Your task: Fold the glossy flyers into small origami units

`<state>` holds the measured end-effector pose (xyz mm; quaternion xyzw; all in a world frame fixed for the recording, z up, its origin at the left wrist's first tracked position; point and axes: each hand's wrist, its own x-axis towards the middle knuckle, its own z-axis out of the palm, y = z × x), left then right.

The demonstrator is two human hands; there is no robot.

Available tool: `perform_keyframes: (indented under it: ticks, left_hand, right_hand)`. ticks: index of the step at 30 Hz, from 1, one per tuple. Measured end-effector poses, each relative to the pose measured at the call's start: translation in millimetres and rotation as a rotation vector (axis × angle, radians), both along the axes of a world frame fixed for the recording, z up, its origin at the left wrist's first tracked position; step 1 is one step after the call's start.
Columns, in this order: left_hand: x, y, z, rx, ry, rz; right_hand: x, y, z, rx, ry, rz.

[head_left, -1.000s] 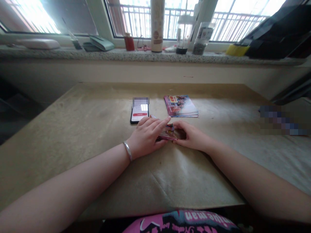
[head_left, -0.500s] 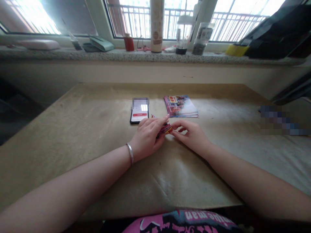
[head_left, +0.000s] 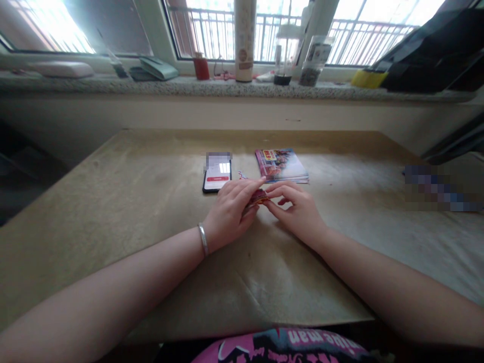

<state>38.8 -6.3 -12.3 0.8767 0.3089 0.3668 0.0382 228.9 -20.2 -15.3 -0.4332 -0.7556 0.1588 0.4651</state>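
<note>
My left hand (head_left: 232, 212), with a silver bangle on the wrist, and my right hand (head_left: 297, 209) meet at the middle of the table. Both pinch a small folded colourful leaflet (head_left: 258, 197), held slightly off the surface. Most of the leaflet is hidden by my fingers. A stack of the same kind of colourful leaflets (head_left: 280, 165) lies flat just beyond my hands. A phone (head_left: 217, 176) with a lit screen lies to the left of that stack, close to my left fingertips.
Brown paper covers the table (head_left: 113, 212). A stone windowsill (head_left: 189, 85) behind it carries a tall bottle (head_left: 244, 40), a red jar (head_left: 201, 66), glass containers, a green case and a yellow sponge. A dark bag leans at the right end.
The leaflet went from lying pressed under my hands to being folded smaller and lifted a little. Both hands drew closer together and shifted slightly away from me.
</note>
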Motion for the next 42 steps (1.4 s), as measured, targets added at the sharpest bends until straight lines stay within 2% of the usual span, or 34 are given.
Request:
perform_keyframes:
  ticks: [4,7,10,13,15,19,22,30,35,42]
  left_hand:
    - [-3,3,-2.4,0.096,-0.050,0.080]
    - [-6,7,-3.4,0.119,-0.094,0.132]
    - [-7,11,-3.1,0.040,0.024,0.133]
    - [-7,11,-4.1,-0.056,0.169,0.065]
    - [-6,10,-6.1,-0.089,0.189,0.040]
    - [-5,7,-9.7,-0.129,0.218,-0.016]
    - [-5,4,-9.5,-0.163,0.234,-0.074]
    - [-2,1,-6.5,-0.199,0.306,-0.118]
    - [0,3,-8.3,-0.237,0.313,-0.177]
    - [1,4,-11.6,-0.117,0.296,-0.251]
  right_hand:
    - [4,1,-1.3,-0.045,0.114,0.053]
    - [8,5,-4.6,-0.090,0.124,0.076]
    - [11,10,-9.2,-0.187,0.114,0.054]
    - [13,14,-13.9,-0.346,0.122,0.038]
    - [14,16,-17.1,-0.393,0.163,0.035]
    - [16,21,-21.9,-0.382,0.283,0.027]
    - [16,23,-22.1,-0.417,0.295,0.030]
    - [16,25,-20.6,-0.447,0.118,-0.093]
    - [13,28,-21.4,-0.386,0.062,-0.117]
    - [13,31,-22.5,-0.373,-0.025,-0.180]
